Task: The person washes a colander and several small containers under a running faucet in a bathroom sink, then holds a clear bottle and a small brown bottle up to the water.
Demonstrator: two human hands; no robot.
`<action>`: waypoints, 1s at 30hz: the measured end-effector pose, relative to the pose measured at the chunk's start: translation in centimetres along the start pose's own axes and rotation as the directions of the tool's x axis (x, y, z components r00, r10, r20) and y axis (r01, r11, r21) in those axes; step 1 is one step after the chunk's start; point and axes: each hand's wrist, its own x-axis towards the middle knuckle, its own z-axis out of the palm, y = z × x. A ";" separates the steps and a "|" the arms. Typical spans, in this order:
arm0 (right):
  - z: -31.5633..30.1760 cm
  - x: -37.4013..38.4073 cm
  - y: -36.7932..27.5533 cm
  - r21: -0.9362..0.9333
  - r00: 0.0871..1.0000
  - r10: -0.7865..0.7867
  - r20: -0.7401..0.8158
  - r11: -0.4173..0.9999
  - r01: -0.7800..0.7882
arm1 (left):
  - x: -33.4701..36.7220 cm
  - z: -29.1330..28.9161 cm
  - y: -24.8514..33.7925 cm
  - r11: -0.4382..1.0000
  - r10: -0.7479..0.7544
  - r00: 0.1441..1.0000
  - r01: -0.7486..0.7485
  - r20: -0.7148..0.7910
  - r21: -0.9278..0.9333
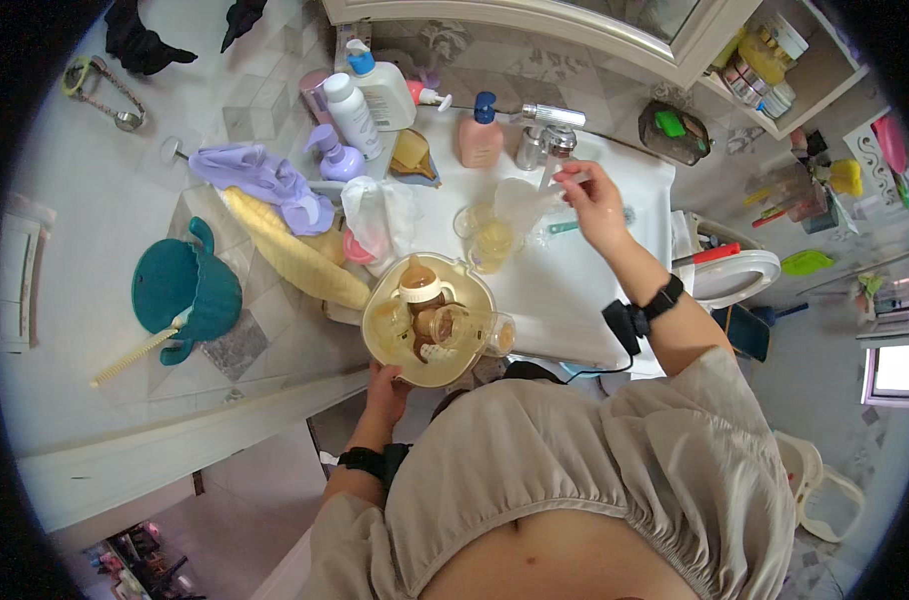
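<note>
My left hand (385, 390) grips the near-left rim of a cream basin (379, 352) at the sink's left front. In the basin sits a baby bottle (421, 288) with a brown teat and a white handled collar. A clear bottle (461, 326) lies next to it, its end reaching over the rim. My right hand (597, 205) is raised beside the chrome faucet (558, 140), its thumb and fingers pinched around something see-through that I cannot make out. Below its fingertips, clear and yellowish containers (495, 240) stand in the sink; their outlines are blurred.
A teal-handled brush (565, 227) lies in the white sink (575, 300). Behind stand a pink pump bottle (482, 140), a purple pump bottle (337, 155) and a soap dish (413, 155). A yellow towel (295, 245) and a teal cup (187, 285) hang at left. The cabinet (535, 22) overhangs the back.
</note>
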 end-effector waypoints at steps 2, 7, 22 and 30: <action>-2.0 -0.8 -1.9 0.112 0.994 -0.076 -0.081 0.990 0.085 | -0.4 0.7 0.3 1.000 0.011 1.000 -0.011 0.014 0.008; -6.2 -1.1 -5.1 -0.083 0.956 -0.271 -0.115 0.961 0.262 | -0.8 1.3 1.0 0.997 0.050 0.998 -0.052 0.040 0.057; 5.4 4.4 6.1 0.359 0.939 0.325 0.112 0.868 -0.343 | -1.9 2.8 1.8 0.997 0.068 0.997 -0.070 0.030 0.045; 5.0 4.7 5.6 0.353 0.968 0.219 0.120 0.902 -0.248 | -1.7 2.8 1.8 0.998 0.067 0.996 -0.068 0.052 0.012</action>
